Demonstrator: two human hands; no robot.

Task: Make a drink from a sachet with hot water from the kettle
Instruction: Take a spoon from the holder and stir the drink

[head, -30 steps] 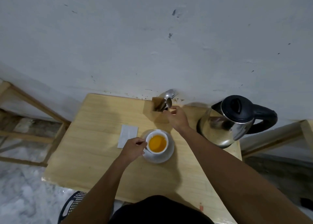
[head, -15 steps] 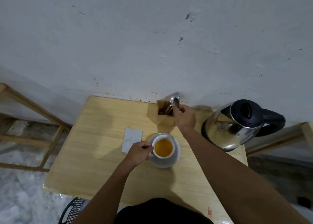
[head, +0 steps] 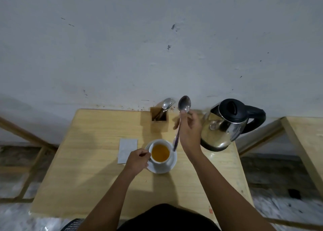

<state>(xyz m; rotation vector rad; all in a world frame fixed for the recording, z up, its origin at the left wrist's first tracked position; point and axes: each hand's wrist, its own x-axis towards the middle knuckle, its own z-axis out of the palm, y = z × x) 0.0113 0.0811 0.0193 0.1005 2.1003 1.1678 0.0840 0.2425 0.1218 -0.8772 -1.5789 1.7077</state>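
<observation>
One spoon (head: 181, 119), pinched bowl-up in the closed right hand (head: 189, 129), hangs just right of the cup (head: 160, 153), which the left hand (head: 138, 161) grips by its near-left side.

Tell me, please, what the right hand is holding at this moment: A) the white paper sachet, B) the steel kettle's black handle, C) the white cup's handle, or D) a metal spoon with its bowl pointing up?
D: the right hand grips a metal spoon, bowl up, handle angled down towards the white cup of amber drink.

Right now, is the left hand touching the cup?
Touching. The head view shows the left hand closed against the side of the cup, with no gap between.
</observation>
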